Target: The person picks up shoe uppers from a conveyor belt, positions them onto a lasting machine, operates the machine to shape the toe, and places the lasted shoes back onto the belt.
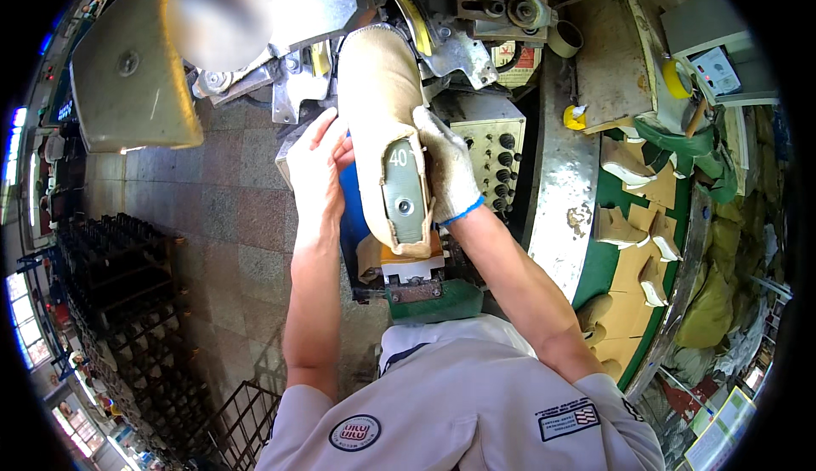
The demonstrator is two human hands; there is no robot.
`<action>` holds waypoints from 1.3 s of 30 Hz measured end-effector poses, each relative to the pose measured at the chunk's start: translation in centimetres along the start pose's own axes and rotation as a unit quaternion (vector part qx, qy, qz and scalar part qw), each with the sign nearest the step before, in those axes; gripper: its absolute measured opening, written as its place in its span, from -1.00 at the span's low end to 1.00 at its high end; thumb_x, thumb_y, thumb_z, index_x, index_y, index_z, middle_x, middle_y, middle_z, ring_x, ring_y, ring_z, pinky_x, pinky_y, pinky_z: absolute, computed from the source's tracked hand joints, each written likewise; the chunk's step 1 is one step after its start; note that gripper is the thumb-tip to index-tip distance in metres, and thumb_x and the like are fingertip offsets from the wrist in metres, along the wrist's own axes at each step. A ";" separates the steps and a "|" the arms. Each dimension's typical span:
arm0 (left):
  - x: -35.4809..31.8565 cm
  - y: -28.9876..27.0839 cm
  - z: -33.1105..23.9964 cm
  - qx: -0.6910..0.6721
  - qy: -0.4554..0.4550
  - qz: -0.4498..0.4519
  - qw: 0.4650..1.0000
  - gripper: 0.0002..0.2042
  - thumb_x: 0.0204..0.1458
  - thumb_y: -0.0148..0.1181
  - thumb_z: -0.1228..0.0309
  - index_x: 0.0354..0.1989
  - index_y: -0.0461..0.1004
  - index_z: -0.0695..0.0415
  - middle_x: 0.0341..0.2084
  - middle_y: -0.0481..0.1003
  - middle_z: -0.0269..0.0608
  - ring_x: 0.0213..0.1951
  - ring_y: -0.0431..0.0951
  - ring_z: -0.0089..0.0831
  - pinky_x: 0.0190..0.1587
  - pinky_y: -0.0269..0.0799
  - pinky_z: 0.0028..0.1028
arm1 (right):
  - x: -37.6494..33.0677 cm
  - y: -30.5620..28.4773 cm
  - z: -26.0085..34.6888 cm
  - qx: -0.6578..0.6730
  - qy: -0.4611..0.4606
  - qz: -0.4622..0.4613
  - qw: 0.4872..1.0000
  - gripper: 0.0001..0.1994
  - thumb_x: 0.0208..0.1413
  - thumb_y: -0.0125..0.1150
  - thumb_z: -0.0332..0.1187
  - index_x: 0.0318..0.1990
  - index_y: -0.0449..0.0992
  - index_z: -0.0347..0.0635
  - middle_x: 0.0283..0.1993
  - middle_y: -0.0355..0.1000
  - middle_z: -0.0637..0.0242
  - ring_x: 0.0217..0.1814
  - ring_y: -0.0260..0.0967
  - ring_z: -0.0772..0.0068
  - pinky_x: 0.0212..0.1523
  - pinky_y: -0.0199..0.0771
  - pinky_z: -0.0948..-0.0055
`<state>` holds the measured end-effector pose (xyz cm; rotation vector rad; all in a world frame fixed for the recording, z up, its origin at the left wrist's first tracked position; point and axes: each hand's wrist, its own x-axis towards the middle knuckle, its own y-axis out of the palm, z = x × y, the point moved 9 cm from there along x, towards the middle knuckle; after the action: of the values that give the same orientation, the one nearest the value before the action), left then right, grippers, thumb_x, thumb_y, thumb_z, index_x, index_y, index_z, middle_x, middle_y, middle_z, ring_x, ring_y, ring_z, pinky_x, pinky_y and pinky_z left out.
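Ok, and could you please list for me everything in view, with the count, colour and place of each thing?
Shoe upper: 1, beige, between the hands
Last: 1, grey, inside the upper
Machine: 1, silver metal, top centre
Curved panel: 1, grey with yellow edge, upper left
Control box: 1, pale with dark knobs, beside the right hand
Tape roll: 1, yellow, upper right
Shoe pieces: several, beige, on the bench at right
Cloth: green, upper right, count unclear
Racks: dark, left, count unclear
Floor tiles: many, grey-brown, left
Shirt: 1, pale grey, bottom
Left hand: 1, bare, at the upper's left side
Right hand: 1, white-gloved, at its right side
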<state>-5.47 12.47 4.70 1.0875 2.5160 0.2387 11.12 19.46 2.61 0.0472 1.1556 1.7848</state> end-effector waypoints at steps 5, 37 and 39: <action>-2.7 0.7 1.3 0.048 -0.063 0.018 0.997 -0.56 0.41 -0.04 0.11 0.08 0.54 0.28 -0.19 0.61 -0.22 -0.22 0.58 -0.52 -0.14 0.52 -0.46 | 0.2 1.0 -0.5 -0.051 -0.053 -0.014 0.997 -0.56 0.35 0.19 -0.16 0.24 0.46 -0.24 0.11 0.49 0.27 0.16 0.40 0.45 0.19 0.42 0.40; -1.6 1.0 7.3 0.076 -0.006 0.080 0.994 -0.32 0.47 -0.39 -0.03 0.02 0.57 0.36 -0.20 0.67 -0.05 -0.18 0.65 -0.40 -0.04 0.54 -0.36 | 3.5 -3.9 -1.0 -0.236 -0.189 -0.048 0.952 -0.64 0.35 0.19 -0.17 -0.17 0.61 -0.40 -0.30 0.56 0.32 -0.25 0.34 0.57 -0.18 0.44 0.40; -1.5 0.7 7.2 0.074 -0.001 0.073 0.995 -0.32 0.47 -0.40 -0.03 0.01 0.57 0.36 -0.21 0.67 -0.06 -0.19 0.65 -0.41 -0.04 0.54 -0.37 | 3.5 -3.9 -1.0 -0.272 -0.207 -0.055 0.938 -0.63 0.35 0.19 -0.16 -0.11 0.60 -0.42 -0.27 0.57 0.29 -0.22 0.36 0.55 -0.14 0.45 0.41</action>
<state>-1.13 11.85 -1.18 1.3308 2.4874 0.0927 11.47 21.64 -2.26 0.0270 0.3403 1.8229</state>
